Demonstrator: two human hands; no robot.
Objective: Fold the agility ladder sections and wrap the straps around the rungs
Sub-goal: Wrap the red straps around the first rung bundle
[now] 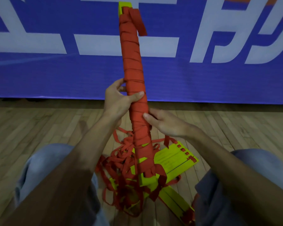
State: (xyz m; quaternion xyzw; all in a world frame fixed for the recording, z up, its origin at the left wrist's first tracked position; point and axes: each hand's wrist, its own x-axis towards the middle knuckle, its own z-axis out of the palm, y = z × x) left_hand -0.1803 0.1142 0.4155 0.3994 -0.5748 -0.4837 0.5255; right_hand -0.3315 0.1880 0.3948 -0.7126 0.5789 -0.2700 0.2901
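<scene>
A stack of yellow rungs wrapped tight in red strap forms a long bundle (pixel 134 66) that stands nearly upright in the middle of the view. My left hand (pixel 119 98) grips the bundle at mid height, thumb across its front. My right hand (pixel 163 121) holds it just below from the right side, thumb pressed on the red wrap. A loose strap end (pixel 138 22) hangs off the top. Below lie more yellow rungs (pixel 175 158) flat on the floor, and a tangle of loose red straps (pixel 124 160) is piled at the bundle's foot.
A wooden floor (pixel 39 124) spreads under everything. A blue banner with large white characters (pixel 55 75) closes off the far side. My knees in pale trousers (pixel 44 162) frame the pile on the left and right.
</scene>
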